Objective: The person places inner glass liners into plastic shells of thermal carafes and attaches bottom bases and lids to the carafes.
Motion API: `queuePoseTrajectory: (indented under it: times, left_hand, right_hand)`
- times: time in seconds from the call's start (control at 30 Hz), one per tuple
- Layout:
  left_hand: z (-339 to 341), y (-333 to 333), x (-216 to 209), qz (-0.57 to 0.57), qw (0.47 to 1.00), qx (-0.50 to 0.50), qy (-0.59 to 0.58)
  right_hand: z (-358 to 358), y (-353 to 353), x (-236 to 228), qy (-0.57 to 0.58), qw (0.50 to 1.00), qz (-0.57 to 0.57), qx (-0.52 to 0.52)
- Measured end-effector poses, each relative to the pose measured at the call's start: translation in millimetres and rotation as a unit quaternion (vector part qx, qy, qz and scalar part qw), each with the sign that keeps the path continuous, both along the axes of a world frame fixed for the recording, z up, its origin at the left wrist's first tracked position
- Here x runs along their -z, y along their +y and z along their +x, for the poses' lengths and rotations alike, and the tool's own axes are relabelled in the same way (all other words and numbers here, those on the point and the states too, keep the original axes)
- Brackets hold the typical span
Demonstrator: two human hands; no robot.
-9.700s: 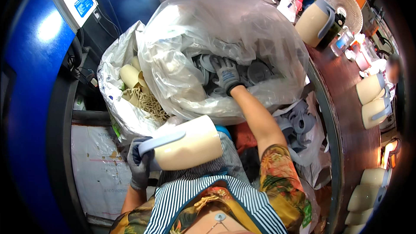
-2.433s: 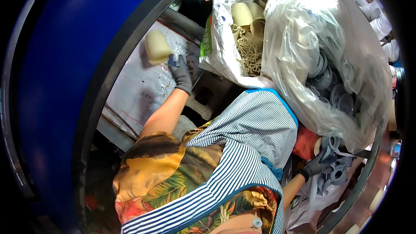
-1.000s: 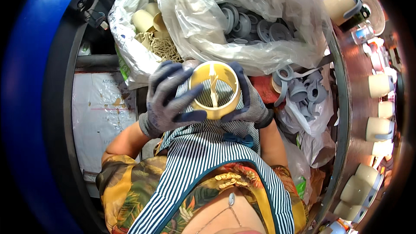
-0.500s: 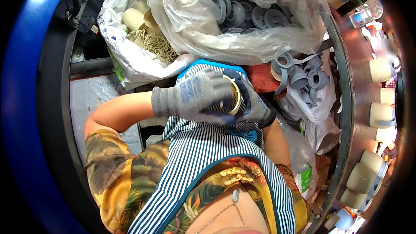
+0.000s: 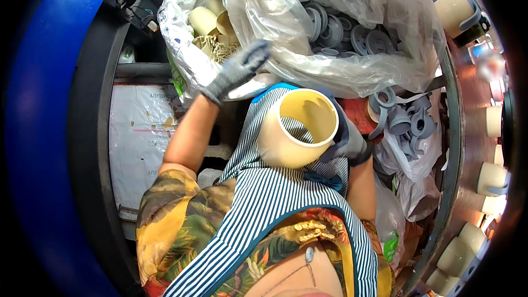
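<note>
Cup (image 5: 275,140) over apron (image 5: 291,201), mouth up, long axis tilted; right hand (image 5: 347,142) gripping its right side. Left hand (image 5: 242,69) empty, fingers extended, farther out and left of cup, near white bag (image 5: 179,30).

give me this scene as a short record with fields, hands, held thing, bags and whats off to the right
Left hand: gloved, raised near the white sack; whether it holds anything is unclear
Right hand: gloved, gripping a cream cylinder at its right side
Held thing: hollow, tilted, rim facing upward
White sack: cream pieces, thin tan strips
Translucent bag: grey round parts
Far right: brown table with cream jugs, some showing grey handles
</note>
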State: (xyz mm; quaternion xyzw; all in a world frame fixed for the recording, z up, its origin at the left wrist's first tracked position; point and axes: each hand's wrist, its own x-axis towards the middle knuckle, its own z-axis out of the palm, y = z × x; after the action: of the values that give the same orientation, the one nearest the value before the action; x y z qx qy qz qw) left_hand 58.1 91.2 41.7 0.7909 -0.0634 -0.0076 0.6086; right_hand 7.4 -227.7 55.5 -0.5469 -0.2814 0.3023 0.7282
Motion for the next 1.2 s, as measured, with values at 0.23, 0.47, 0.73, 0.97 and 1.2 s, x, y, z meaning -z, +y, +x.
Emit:
queuePoseTrajectory:
  times: [0.23, 0.47, 0.73, 0.97, 1.2]
  left_hand:
    - [-58, -64, -4, -0.154, 0.964, 0.215, 0.012]
    - [-64, -92, -12, -0.027, 0.986, 0.144, -0.078]
    - [-71, -78, -4, -0.134, 0.982, 0.130, -0.013]
    - [-60, -73, 10, 0.158, 0.957, 0.145, -0.193]
    - [-61, -78, 16, -0.026, 0.982, 0.176, -0.056]
  right_hand:
    - [-5, -52, 20, -0.030, 0.956, -0.238, 0.171]
    - [27, -126, 62, -0.321, 0.481, -0.624, 0.526]
    - [4, -117, -24, -0.248, 0.672, -0.228, 0.660]
    - [-9, -43, -76, 0.153, 0.947, -0.041, 0.279]
    - [21, -13, -32, 0.229, 0.911, -0.106, 0.326]
